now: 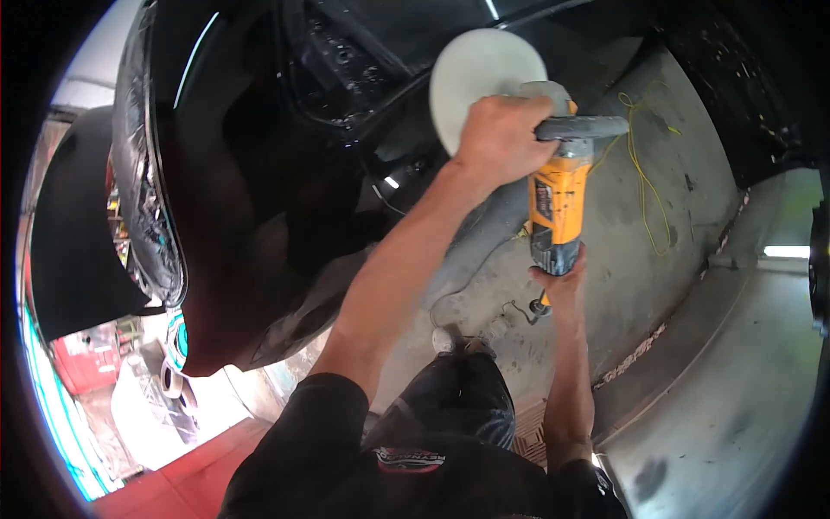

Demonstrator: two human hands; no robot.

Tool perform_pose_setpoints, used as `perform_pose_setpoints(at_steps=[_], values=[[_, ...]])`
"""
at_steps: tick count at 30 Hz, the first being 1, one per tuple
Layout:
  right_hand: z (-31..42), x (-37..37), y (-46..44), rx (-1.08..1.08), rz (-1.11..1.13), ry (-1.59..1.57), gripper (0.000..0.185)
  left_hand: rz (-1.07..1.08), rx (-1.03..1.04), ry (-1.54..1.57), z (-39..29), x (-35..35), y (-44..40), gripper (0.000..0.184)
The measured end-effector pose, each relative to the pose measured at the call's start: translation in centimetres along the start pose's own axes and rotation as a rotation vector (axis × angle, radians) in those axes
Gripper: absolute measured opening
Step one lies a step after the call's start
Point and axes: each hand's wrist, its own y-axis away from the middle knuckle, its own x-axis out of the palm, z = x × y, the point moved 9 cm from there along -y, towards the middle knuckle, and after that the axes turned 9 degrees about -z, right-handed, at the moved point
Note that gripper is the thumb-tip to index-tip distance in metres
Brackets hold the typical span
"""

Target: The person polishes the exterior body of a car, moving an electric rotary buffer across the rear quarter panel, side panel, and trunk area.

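A yellow and black car polisher (560,203) is held in both my hands, its body hanging down from its head. Its round pale pad (471,78) faces a glossy black car panel (251,164); whether the two touch, I cannot tell. My left hand (506,134) is closed around the polisher's head, right behind the pad and beside a dark grey loop handle (588,128). Lower down, my right hand (564,278) grips the dark rear end of the body. Some of its fingers are hidden behind the tool.
A yellow cord (644,186) lies in loops on the grey concrete floor (618,277). A dark cable (471,285) runs over the floor near my shoes (458,340). Plastic film (143,190) covers the panel's left edge. A pale, dusty panel (735,372) is at the right.
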Motion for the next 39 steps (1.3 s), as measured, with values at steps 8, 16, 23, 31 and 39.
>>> perform_pose_setpoints(at_steps=[8,16,23,31,39], values=[[2.0,2.9,8.2,-0.078,0.199,0.119,0.082,-0.052,0.005,-0.128,-3.1,-11.3,8.3,0.019],[1.2,3.7,11.4,0.015,0.328,0.292,0.082,-0.047,-0.01,-0.075,-4.0,-14.0,12.8,0.032],[0.4,-2.0,-1.7,0.036,0.193,0.18,0.082,-0.047,0.04,-0.057,-1.9,-1.7,2.7,0.02],[2.7,-9.2,-20.7,-0.054,0.081,0.156,0.081,-0.03,0.049,-0.045,0.1,15.2,-12.2,0.026],[1.3,-14.8,-34.9,0.094,-0.015,0.021,0.087,0.079,-0.017,-0.036,2.9,29.9,-24.6,0.024]])
